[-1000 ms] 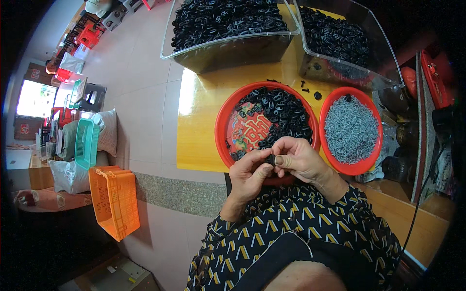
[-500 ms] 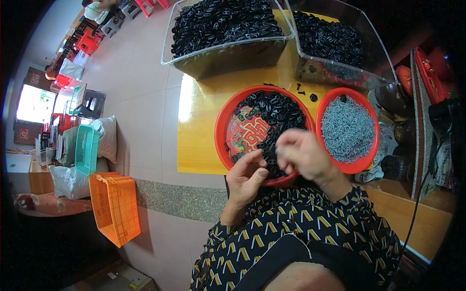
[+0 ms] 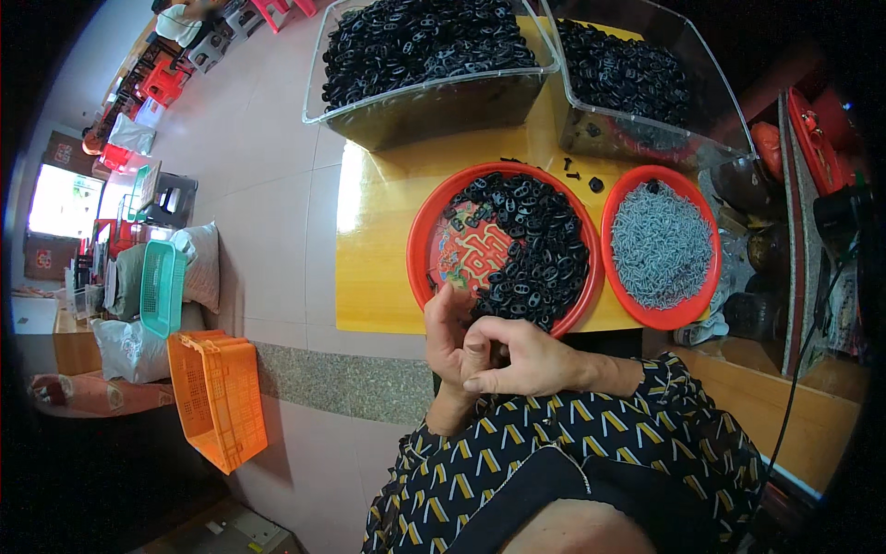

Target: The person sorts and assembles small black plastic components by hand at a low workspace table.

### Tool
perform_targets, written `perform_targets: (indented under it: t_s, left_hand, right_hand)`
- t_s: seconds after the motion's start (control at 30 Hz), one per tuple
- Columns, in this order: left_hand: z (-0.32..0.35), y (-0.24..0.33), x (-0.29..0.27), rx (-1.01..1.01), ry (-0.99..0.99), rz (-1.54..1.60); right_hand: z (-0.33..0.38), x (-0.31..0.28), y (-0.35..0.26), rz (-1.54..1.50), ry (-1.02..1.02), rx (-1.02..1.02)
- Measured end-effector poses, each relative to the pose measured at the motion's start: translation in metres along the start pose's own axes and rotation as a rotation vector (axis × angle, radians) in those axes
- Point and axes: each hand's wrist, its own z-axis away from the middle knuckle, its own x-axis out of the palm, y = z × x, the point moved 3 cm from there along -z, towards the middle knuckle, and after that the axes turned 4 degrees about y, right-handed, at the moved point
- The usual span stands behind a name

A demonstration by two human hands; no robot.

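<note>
Black cloth with yellow and white marks makes up the person's sleeves (image 3: 678, 392), and out of them come two bare hands, meeting at about eleven o'clock from the collar. From where I stand, the left hand (image 3: 449, 346) is held upright, wrist lowest, one finger raised toward twelve. The right hand (image 3: 526, 355) crosses to it with the forearm almost level and aimed at nine, back turned up, thumb and fingers bent inward against the left. The fingers of both hands are together where they touch; whether anything is pinched there I can't tell, as the right hand covers the spot.

Just past them, at twelve, a round red tray (image 3: 420, 245) sits on the yellow tabletop (image 3: 374, 286), with black oval pieces (image 3: 544, 277) heaped from its one o'clock round to six. At two o'clock from the hands, a smaller red tray (image 3: 672, 320) is full of silvery screws (image 3: 663, 245). Some loose dark bits (image 3: 596, 186) lie beyond the trays.

Farther on, one clear box (image 3: 443, 115) at twelve and a second clear box (image 3: 637, 138) at one hold more black pieces. Well off at nine is an orange crate (image 3: 245, 397), with a green basket (image 3: 163, 288) behind it.
</note>
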Motion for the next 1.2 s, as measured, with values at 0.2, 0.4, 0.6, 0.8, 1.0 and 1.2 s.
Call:
perform_targets:
  t_s: [0.2, 0.4, 0.6, 0.8, 1.0, 1.2]
  left_hand:
    - [0.009, -0.001, -0.001, 0.141, -0.050, -0.163]
    - [0.005, 0.004, 0.005, 0.338, -0.160, -0.358]
    - [-0.004, -0.002, 0.001, 0.354, -0.171, -0.377]
    - [-0.012, -0.003, -0.028, 0.098, -0.061, -0.471]
    - [-0.019, -0.005, -0.028, 0.156, -0.023, -0.559]
    - [-0.034, 0.007, -0.022, 0.137, -0.121, -0.599]
  right_hand:
    - [0.002, 0.000, 0.004, 0.126, -0.175, 0.106]
    - [0.009, -0.007, 0.011, 0.112, -0.158, 0.130]
    - [0.013, -0.022, 0.006, 0.110, 0.014, 0.054]
    - [0.003, -0.076, -0.012, 0.882, 0.379, -0.246]
    - [-0.010, -0.070, 0.000, 1.146, 0.212, -0.173]
    - [-0.014, -0.064, 0.002, 1.243, 0.213, -0.204]
